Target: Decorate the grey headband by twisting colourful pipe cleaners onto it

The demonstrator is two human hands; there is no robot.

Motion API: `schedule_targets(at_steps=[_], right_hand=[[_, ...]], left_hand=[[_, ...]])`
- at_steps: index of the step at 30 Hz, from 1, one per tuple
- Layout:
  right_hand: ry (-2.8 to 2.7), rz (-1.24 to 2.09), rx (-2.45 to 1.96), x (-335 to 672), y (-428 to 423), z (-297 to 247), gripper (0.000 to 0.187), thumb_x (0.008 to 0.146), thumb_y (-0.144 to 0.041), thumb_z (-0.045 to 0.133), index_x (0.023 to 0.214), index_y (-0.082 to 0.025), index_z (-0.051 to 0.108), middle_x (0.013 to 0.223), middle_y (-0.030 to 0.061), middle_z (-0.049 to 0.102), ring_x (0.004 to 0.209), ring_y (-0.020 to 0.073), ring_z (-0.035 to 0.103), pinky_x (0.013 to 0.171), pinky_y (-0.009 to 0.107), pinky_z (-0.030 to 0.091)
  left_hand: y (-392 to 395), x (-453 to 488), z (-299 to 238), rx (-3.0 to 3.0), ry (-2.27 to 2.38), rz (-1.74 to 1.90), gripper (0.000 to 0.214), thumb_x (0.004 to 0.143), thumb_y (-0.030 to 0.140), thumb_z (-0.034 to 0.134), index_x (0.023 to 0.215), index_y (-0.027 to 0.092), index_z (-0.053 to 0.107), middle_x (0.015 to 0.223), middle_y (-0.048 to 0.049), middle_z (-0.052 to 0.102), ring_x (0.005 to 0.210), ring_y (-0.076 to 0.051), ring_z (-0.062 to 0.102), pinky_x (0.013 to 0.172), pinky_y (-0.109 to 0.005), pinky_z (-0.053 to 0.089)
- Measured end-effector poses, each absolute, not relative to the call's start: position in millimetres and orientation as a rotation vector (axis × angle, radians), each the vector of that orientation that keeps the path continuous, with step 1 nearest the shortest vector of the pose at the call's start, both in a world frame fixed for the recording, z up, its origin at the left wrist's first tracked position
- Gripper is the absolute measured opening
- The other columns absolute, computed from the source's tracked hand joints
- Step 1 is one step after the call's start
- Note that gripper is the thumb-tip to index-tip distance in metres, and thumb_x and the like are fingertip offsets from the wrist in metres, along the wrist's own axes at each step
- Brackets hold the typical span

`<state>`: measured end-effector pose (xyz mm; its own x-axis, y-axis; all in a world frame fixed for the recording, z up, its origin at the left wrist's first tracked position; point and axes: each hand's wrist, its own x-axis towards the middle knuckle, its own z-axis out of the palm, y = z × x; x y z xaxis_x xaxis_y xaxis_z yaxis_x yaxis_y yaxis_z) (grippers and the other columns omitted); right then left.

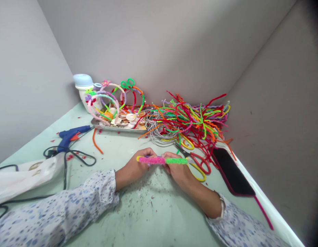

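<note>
L hand [137,168] + R hand [181,172] curled closed on fuzzy band [156,160], centre | likely steadying it | glue gun [68,134] mid-left, seemingly parked aside

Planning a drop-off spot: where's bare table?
Widest: specked table between left sleeve and right sleeve. Smaller: between tray and left hand. Crowded: beyond right hand (scissors, pipe cleaners), right edge (phone), left (glue gun, white bag).

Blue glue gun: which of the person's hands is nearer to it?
Left. The left hand is apart from the blue glue gun, to its right; the right hand is farther over on that same side, beyond the left hand.
</note>
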<state>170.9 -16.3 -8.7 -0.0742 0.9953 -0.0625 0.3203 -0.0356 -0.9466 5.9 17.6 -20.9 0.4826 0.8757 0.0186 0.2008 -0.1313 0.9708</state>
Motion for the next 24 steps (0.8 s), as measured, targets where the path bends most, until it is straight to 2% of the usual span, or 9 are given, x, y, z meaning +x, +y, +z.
schedule_targets(at_steps=[7,16,24], right_hand=[[-1.625,1.026,-1.420,173.3,-16.5,-10.2,0.025,0.081,-0.024,0.037,0.057,-0.021,0.042,0.049,-0.0036,0.039,0.047,0.0119,0.035,0.044,0.024,0.025],[-1.666,0.951,-1.430,174.4,-15.7,-12.5,0.027,0.082,-0.024,0.037,0.055,-0.021,0.042,0.048,-0.0033,0.040,0.046,0.0120,0.037,0.043,0.024,0.026],[-1.471,1.151,-1.449,172.6,-17.4,-8.7,0.027,0.083,-0.028,0.041,0.058,-0.020,0.047,0.046,-0.0045,0.042,0.046,0.0119,0.040,0.045,0.023,0.030]], left_hand=[[18.3,4.1,-23.0,1.627,0.922,0.744,0.017,0.081,0.031,0.051,0.077,0.015,0.055,0.056,0.0054,0.044,0.050,-0.009,0.035,0.047,-0.021,0.026],[19.1,3.9,-25.2,1.600,0.916,0.744,0.015,0.081,0.029,0.052,0.077,0.015,0.055,0.056,0.0054,0.045,0.052,-0.009,0.036,0.048,-0.021,0.027],[19.9,4.0,-26.7,1.557,0.927,0.758,0.013,0.078,0.027,0.052,0.071,0.016,0.053,0.054,0.0050,0.045,0.049,-0.009,0.037,0.048,-0.022,0.027]])
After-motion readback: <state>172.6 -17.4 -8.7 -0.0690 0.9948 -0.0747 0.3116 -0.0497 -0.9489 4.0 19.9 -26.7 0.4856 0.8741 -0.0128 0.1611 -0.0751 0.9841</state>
